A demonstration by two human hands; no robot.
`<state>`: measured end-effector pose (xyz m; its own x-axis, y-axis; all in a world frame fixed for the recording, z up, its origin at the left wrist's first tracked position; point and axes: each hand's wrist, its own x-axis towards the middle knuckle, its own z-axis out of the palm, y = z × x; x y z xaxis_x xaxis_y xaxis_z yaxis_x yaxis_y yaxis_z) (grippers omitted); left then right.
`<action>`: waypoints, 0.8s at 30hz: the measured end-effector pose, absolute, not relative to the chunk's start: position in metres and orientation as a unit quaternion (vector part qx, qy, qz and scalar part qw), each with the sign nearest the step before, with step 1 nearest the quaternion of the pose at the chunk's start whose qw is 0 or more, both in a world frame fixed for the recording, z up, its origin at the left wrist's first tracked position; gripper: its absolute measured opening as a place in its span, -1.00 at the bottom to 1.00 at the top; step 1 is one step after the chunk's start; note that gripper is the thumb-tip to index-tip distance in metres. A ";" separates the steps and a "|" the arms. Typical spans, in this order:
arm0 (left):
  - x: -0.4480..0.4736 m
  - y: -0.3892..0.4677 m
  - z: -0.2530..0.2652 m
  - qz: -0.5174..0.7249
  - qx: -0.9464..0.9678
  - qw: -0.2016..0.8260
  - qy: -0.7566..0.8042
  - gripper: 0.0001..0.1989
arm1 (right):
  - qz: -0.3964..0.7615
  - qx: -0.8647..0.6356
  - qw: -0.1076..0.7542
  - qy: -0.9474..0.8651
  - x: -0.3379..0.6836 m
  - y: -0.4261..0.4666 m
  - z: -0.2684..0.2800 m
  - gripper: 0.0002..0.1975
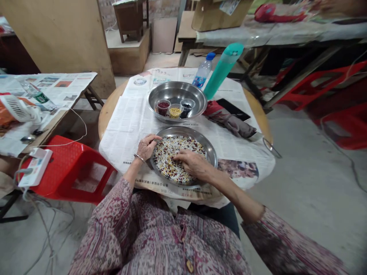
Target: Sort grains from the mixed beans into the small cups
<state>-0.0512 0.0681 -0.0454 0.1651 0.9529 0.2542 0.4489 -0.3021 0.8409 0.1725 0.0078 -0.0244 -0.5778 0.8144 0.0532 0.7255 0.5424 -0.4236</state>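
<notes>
A round steel plate (214,154) lies in front of me, spread with small mixed beans or grains (174,147) in white, yellow and dark red. At the plate's left rim is my left hand (146,147), its fingers curled on the edge. My right hand (190,162) reaches in from the right; its fingertips are pinched together down among the beans, and what they hold is too small to make out. Behind the plate stands a steel basin (155,93) with three clear cups inside: one of dark red beans (163,108), one of yellow (175,111), one of black (187,107).
Newspaper (123,122) covers the round table. Behind the basin are a plastic bottle (203,72) and a tall green bottle (222,70). A folded umbrella (232,122) and a dark phone or tablet (233,109) lie to the right. A red stool (71,168) carries a power strip (36,168).
</notes>
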 end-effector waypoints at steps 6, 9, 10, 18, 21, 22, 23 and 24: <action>-0.051 0.068 -0.047 0.413 0.695 0.317 0.496 -0.71 | 0.138 -0.497 0.226 -0.826 0.161 0.044 -0.031 -0.59; -0.051 0.068 -0.047 0.411 0.694 0.316 0.500 -0.70 | 0.106 -0.549 0.225 -0.798 0.152 0.049 -0.031 -0.68; -0.051 0.069 -0.047 0.409 0.694 0.316 0.502 -0.70 | 0.100 -0.554 0.220 -0.797 0.148 0.048 -0.031 -0.71; -0.051 0.069 -0.047 0.410 0.703 0.313 0.490 -0.70 | 0.155 -0.371 0.172 -0.899 0.130 0.010 -0.025 -0.85; -0.051 0.069 -0.047 0.413 0.698 0.314 0.493 -0.72 | 0.142 -0.363 0.128 -0.912 0.151 0.003 -0.026 -0.89; -0.051 0.069 -0.048 0.413 0.698 0.315 0.493 -0.72 | 0.128 -0.381 0.118 -0.908 0.161 0.003 -0.027 -0.86; -0.051 0.069 -0.048 0.413 0.698 0.316 0.492 -0.73 | 0.111 -0.406 0.112 -0.900 0.171 0.004 -0.028 -0.84; -0.051 0.069 -0.048 0.414 0.699 0.317 0.490 -0.73 | 0.094 -0.432 0.111 -0.890 0.180 0.005 -0.028 -0.83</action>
